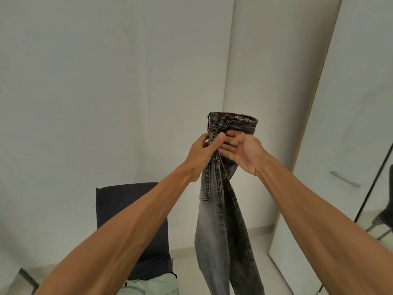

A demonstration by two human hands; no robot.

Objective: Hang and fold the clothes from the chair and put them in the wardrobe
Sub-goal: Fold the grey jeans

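Observation:
A pair of grey washed jeans (pixel 221 220) hangs in the air in front of me, waistband up, the legs falling straight down. My left hand (pixel 202 152) grips the jeans just under the waistband, thumb over the fabric. My right hand (pixel 240 150) is beside it, its fingers curled round the same part of the jeans from the right. Below stands a dark chair (pixel 127 209), and on its seat lies a pale green garment (pixel 153 286). The white wardrobe (pixel 350 124) is at the right, its door shut.
A white wall fills the left and the middle behind the chair. The wardrobe door carries a metal handle (pixel 344 178). A mirror (pixel 380 205) at the far right reflects a chair. The floor is light.

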